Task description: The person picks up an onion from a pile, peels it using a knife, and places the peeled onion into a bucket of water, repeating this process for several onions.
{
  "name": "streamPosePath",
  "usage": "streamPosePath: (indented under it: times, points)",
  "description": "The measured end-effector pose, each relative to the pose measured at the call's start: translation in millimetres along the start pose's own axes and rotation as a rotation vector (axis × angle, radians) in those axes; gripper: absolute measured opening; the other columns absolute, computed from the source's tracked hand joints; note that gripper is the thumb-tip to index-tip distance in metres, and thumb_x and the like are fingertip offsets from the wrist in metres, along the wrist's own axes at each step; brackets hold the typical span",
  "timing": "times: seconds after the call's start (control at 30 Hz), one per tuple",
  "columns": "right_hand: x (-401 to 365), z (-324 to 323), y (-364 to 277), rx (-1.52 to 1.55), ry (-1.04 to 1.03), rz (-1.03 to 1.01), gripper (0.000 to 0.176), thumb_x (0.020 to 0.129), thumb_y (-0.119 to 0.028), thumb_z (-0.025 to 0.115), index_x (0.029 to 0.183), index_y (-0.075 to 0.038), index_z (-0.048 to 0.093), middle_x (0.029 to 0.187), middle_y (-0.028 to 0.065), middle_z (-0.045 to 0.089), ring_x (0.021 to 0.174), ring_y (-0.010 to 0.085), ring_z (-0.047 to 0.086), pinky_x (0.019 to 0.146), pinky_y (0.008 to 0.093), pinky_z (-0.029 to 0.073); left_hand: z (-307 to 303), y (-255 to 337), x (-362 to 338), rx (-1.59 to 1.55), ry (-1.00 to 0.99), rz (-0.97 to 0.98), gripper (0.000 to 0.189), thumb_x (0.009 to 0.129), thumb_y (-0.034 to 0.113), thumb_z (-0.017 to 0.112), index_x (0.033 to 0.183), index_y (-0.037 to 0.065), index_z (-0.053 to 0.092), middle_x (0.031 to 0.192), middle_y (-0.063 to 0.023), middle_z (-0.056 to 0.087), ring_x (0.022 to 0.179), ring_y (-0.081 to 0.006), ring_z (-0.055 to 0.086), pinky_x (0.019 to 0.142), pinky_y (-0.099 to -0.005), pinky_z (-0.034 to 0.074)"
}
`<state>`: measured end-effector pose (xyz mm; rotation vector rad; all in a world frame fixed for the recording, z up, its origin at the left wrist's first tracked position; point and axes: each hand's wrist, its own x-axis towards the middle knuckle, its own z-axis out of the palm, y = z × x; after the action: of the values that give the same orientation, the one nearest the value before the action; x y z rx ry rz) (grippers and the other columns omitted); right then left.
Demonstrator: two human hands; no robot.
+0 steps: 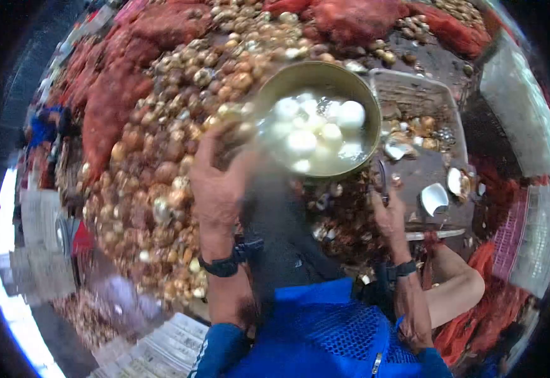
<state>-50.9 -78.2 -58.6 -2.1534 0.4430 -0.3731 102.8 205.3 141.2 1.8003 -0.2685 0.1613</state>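
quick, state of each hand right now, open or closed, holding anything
Left hand: fingers curved apart, blurred; cannot tell whether it holds anything.
Right hand: closed on a thin dark object, too blurred to name.

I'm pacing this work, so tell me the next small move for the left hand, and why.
Probably close the left hand on one bulb from the heap of round, brown-skinned onions: its thumb and fingers stand apart over that heap, near the round, olive-coloured bowl of smooth white onions, though blur hides whether it grips one.
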Motion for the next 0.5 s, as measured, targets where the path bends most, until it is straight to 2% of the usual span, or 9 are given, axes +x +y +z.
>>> streamPosePath:
  times: [0.07, 0.17, 0.2, 0.27, 0.33, 0.4, 0.43, 0.47, 0.5]
  points:
    - [-0.5, 0.4, 6.6, -0.052, 0.02, -0.042, 0.021, 0.092, -0.018, 0.062, 0.104, -0.001, 0.061, 0.069, 0.0133, 0.062, 0.057, 0.0208, 0.054, 0.054, 0.0354, 0.046, -56.5, -51.2, -17.5, 0.131, 0.128, 0.04, 0.039, 0.085, 0.007, 0.068, 0.122, -0.001, 0.058, 0.112, -0.0157, 0.064, 0.101, -0.022, 0.062, 0.087, -0.0344, 0.053]
    - [2.9, -6.3, -13.1, -0.077, 0.002, 0.041, 0.02, 0.092, -0.017, 0.062, 0.101, 0.001, 0.062, 0.068, 0.0071, 0.06, 0.057, 0.0141, 0.053, 0.053, 0.0331, 0.045, -105.6, -108.7, -66.9, 0.434, 0.232, -0.345, 0.037, 0.085, 0.008, 0.067, 0.12, -0.001, 0.059, 0.114, -0.0167, 0.063, 0.098, -0.0233, 0.063, 0.083, -0.0345, 0.053]
    - [3.7, -7.6, -14.8, -0.125, -0.009, 0.065, 0.021, 0.092, -0.019, 0.062, 0.102, 0.0, 0.063, 0.07, 0.0111, 0.063, 0.059, 0.0204, 0.057, 0.057, 0.0362, 0.047, -116.1, -140.6, -93.5, 0.569, 0.262, -0.416, 0.037, 0.084, 0.01, 0.068, 0.119, -0.001, 0.06, 0.11, -0.0176, 0.064, 0.096, -0.0246, 0.063, 0.081, -0.0355, 0.053]
    - [2.7, -5.2, -4.6, -0.192, 0.01, -0.006, 0.024, 0.091, -0.022, 0.063, 0.102, 0.0, 0.062, 0.075, 0.0174, 0.065, 0.066, 0.0307, 0.062, 0.063, 0.0412, 0.049, -157.0, -253.1, -182.4, 1.266, 0.007, -0.169, 0.041, 0.082, 0.019, 0.072, 0.115, -0.002, 0.061, 0.096, -0.0205, 0.065, 0.088, -0.0319, 0.063, 0.077, -0.0427, 0.052]
    - [3.7, -4.0, -3.1, -0.195, -0.015, 0.017, 0.026, 0.091, -0.023, 0.063, 0.103, 0.001, 0.061, 0.079, 0.0204, 0.065, 0.07, 0.035, 0.062, 0.066, 0.043, 0.049, -147.7, -256.4, -227.0, 0.836, -0.029, -0.688, 0.064, 0.081, 0.03, 0.07, 0.128, -0.009, 0.052, 0.114, -0.0311, 0.061, 0.109, -0.041, 0.057, 0.092, -0.0459, 0.046]
    - [1.5, -5.1, -0.2, -0.205, -0.046, 0.044, 0.029, 0.091, -0.024, 0.063, 0.104, 0.001, 0.061, 0.082, 0.0233, 0.065, 0.074, 0.0393, 0.063, 0.069, 0.0448, 0.049, -138.8, -267.9, -273.4, 0.816, 0.001, -0.853, 0.057, 0.082, 0.029, 0.069, 0.123, -0.008, 0.055, 0.1, -0.029, 0.064, 0.094, -0.0396, 0.062, 0.077, -0.0476, 0.049]
    - [1.8, -4.8, 2.5, -0.235, -0.041, 0.006, 0.03, 0.091, -0.024, 0.063, 0.106, 0.003, 0.06, 0.083, 0.0241, 0.065, 0.075, 0.0399, 0.063, 0.069, 0.0447, 0.049, -152.6, -329.5, -330.3, 1.061, 0.011, -0.733, 0.049, 0.083, 0.03, 0.068, 0.116, -0.006, 0.058, 0.082, -0.0224, 0.064, 0.076, -0.037, 0.063, 0.062, -0.0473, 0.049]
    - [3.5, -3.8, 3.0, -0.262, -0.032, -0.034, 0.032, 0.091, -0.024, 0.063, 0.107, 0.004, 0.059, 0.084, 0.0249, 0.065, 0.076, 0.0404, 0.062, 0.069, 0.0446, 0.049, -156.7, -360.5, -369.7, 1.405, 0.068, -0.184, 0.043, 0.085, 0.03, 0.067, 0.11, -0.004, 0.06, 0.072, -0.0186, 0.062, 0.063, -0.0363, 0.06, 0.06, -0.0454, 0.049]
    - [3.3, -5.4, -0.7, -0.29, -0.059, 0.02, 0.035, 0.091, -0.024, 0.063, 0.109, 0.005, 0.058, 0.086, 0.0258, 0.064, 0.078, 0.0416, 0.062, 0.07, 0.0449, 0.049, -150.2, -336.8, -372.6, 1.208, -0.008, -0.458, 0.044, 0.081, 0.027, 0.069, 0.109, -0.005, 0.058, 0.078, -0.0218, 0.062, 0.069, -0.0402, 0.059, 0.065, -0.0471, 0.049]
